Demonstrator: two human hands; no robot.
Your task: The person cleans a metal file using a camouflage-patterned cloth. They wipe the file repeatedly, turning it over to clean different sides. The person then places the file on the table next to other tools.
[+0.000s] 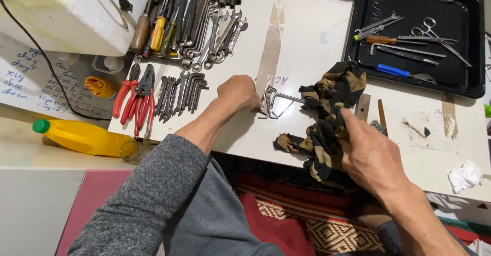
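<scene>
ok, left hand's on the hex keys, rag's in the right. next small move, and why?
Probably lift one hex key toward the rag. The left hand is closed over the bunch at the table edge, and the right hand holds the rag just beside it, apart from the keys.

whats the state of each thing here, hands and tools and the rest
left hand: closed on a bunch of hex keys, on the table
right hand: gripping camouflage rag
yellow bottle: lying on its side, green cap on
red pliers: lying flat, handles together
black tray: holding scissors, screwdrivers and a wrench
white tissue: crumpled
</scene>
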